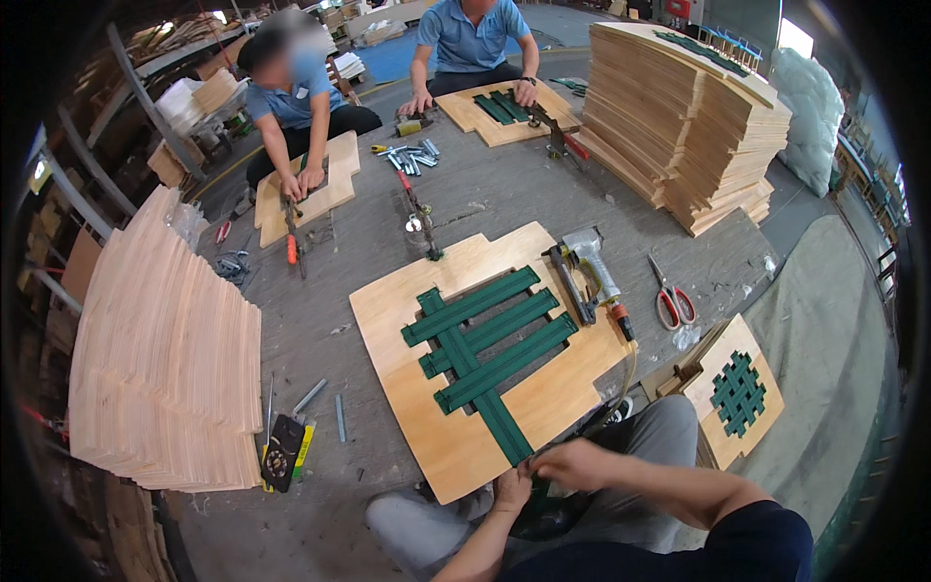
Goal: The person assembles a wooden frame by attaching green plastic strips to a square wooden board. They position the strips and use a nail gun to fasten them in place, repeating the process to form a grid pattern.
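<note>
A plywood board [412, 427] with stepped edges lies before me, partly over my lap. Three green webbing straps [519, 335] cross its cut-out side by side. A lengthwise green strap [499, 424] weaves through them and runs down to the board's near edge. There my left hand [511, 491] is closed on this strap's end. My right hand [574, 465] meets it, fingers closed at the same end; their tips are partly hidden. A pneumatic staple gun [593, 270] rests on the board's far right corner.
Red-handled scissors [671, 303] lie to the right, near a finished woven board [766, 383]. Plywood stacks stand at left [170, 359] and far right [669, 116]. A toggle clamp [419, 218] sits beyond my board. Two co-workers handle similar boards [335, 179] across the table.
</note>
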